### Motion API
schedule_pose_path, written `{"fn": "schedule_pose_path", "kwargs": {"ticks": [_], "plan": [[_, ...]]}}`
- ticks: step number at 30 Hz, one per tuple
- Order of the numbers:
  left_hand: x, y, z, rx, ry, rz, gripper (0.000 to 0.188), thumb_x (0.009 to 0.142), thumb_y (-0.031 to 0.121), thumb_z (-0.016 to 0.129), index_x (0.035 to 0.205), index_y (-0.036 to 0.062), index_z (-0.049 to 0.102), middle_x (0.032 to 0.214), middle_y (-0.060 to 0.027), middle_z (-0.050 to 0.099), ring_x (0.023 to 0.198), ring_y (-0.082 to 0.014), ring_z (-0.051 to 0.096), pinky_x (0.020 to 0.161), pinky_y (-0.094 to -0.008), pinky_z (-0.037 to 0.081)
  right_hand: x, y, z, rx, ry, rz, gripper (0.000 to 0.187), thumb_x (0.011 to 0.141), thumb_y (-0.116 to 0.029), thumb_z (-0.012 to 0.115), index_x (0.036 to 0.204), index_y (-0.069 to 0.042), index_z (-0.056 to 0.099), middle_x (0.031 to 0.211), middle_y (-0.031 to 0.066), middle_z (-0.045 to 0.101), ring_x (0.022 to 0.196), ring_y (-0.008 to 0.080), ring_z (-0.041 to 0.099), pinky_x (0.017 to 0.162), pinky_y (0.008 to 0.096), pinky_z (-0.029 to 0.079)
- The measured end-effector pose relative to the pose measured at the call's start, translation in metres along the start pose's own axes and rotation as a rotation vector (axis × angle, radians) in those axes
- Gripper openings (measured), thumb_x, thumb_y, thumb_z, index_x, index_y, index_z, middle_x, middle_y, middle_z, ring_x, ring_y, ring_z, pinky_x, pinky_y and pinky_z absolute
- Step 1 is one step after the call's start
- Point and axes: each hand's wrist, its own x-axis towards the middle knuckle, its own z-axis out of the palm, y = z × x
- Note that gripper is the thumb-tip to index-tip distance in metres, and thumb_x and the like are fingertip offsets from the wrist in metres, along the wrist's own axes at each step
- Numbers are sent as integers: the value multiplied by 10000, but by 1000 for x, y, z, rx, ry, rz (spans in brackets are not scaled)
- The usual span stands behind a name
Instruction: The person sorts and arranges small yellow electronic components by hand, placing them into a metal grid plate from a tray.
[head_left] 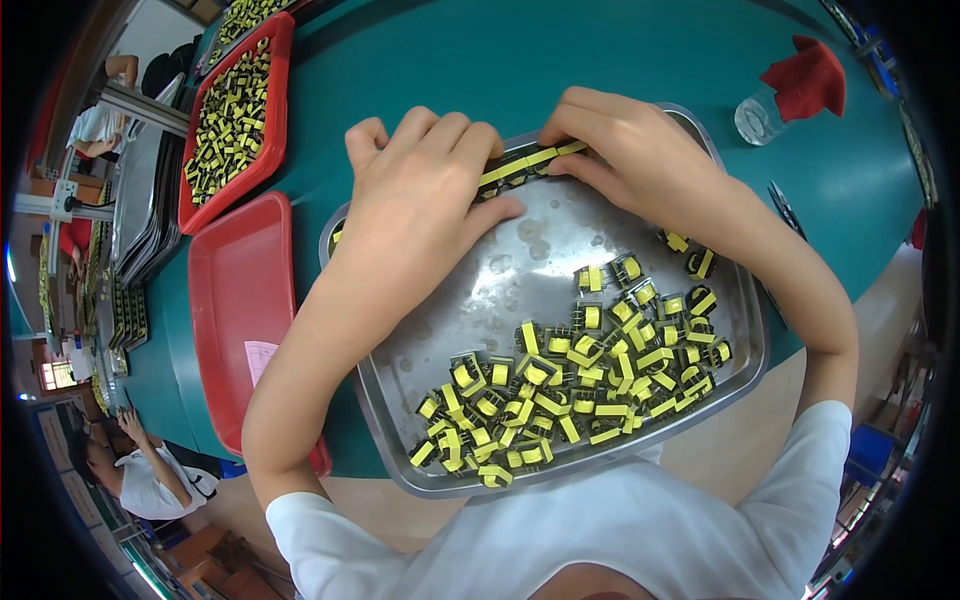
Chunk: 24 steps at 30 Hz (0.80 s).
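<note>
A metal tray (470, 290) lies in front of me, its near edge against my body. Along its far wall runs a row of small black-and-yellow transformers (524, 164), set side by side. My left hand (415, 195) is closed over the left part of this row, thumb on the near side and fingers over the far rim. At the row's right end my right hand (640, 145) pinches transformers between thumb and fingertips. A loose heap of the same transformers (570, 390) fills the near right part of the tray, with metal pins showing on several.
An empty-looking red tray (235, 300) with a pink slip (260, 358) sits left. Behind it, a red tray (275, 130) holds many transformers. A glass (757, 118) with red cloth (805, 78) and tweezers (787, 208) are right. Another person (155, 475) sits far left.
</note>
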Motion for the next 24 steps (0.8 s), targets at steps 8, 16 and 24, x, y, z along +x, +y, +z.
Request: {"fn": "schedule_pose_path", "kwargs": {"ticks": [8, 16, 24], "plan": [[-23, -13, -2, -46, -31, -55, 326, 895, 280, 826, 1103, 77, 678, 1031, -42, 699, 1036, -252, 658, 999, -458, 403, -6, 6, -10, -24, -24, 19, 320, 899, -154, 813, 1178, -26, 721, 1107, 102, 681, 1049, 322, 681, 879, 423, 561], [-25, -15, -2, -123, -38, -94, 290, 929, 257, 797, 1130, 78, 687, 1063, -48, 705, 1045, -254, 661, 1014, -444, 414, -5, 8, -6, -20, -47, -8, 282, 906, -146, 803, 1148, -23, 725, 1103, 99, 664, 1047, 321, 672, 892, 428, 550], [-21, -14, 3, -107, -17, -47, 282, 946, 253, 787, 1161, 91, 703, 1081, -49, 684, 1074, -248, 643, 1016, -441, 400, -7, 8, -10, -11, -22, -10, 354, 889, -173, 824, 1196, -31, 721, 1141, 97, 666, 1121, 325, 648, 921, 433, 547]]}}
